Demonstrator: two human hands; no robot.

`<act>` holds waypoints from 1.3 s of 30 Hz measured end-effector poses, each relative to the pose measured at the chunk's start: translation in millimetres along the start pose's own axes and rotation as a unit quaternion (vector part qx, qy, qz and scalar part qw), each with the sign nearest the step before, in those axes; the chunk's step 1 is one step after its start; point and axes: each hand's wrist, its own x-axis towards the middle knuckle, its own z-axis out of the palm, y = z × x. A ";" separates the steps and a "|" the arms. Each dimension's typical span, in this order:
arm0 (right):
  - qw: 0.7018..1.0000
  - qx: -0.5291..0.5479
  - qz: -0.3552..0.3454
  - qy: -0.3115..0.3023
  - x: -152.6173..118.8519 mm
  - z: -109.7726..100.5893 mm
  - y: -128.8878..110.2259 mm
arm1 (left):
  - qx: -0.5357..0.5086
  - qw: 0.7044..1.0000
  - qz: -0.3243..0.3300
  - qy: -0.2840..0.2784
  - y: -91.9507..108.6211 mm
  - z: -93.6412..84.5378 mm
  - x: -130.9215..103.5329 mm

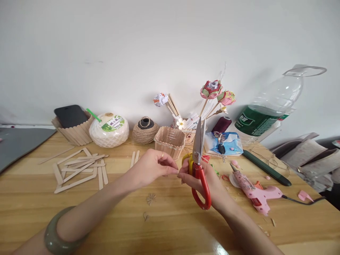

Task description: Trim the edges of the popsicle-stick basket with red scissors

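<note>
A pair of scissors (198, 145) with red and yellow handles stands blades up in my right hand (211, 180), the handles looped about the hand. The right thumb and fingertip are pinched near the left fingertips. My left hand (152, 164) has its thumb and fingers pressed together, almost meeting the right hand's tips; whatever lies between them is too small to make out. Below the hands, a small looped bundle of twine (151, 199) and a short curled scrap (145, 216) lie on the wooden table (114, 219). Just behind is a craft-stick basket (170, 143).
Loose craft sticks (79, 168) lie left. Along the wall stand a phone (71, 116) in a stick holder, a wrapped coconut (109, 131), a twine ball (145, 131), paper flowers (211, 89) and a large bottle (265, 113). A pink glue gun (257, 194) with a cord lies right.
</note>
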 end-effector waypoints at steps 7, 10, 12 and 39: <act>1.000 -0.005 -0.002 0.002 1.8 1.0 2.9 | -0.035 0.998 -0.031 -0.031 -1.9 3.3 0.4; 1.000 0.013 0.000 0.023 1.9 0.8 3.9 | -0.046 0.997 -0.037 -0.047 -4.1 1.8 -0.3; 0.999 0.015 0.003 0.046 1.8 0.5 3.7 | -0.047 0.997 -0.032 -0.044 -4.9 0.6 -0.9; 0.994 -0.072 -0.020 -0.081 0.0 1.5 10.3 | -0.292 0.951 0.019 0.099 10.9 -14.1 -5.8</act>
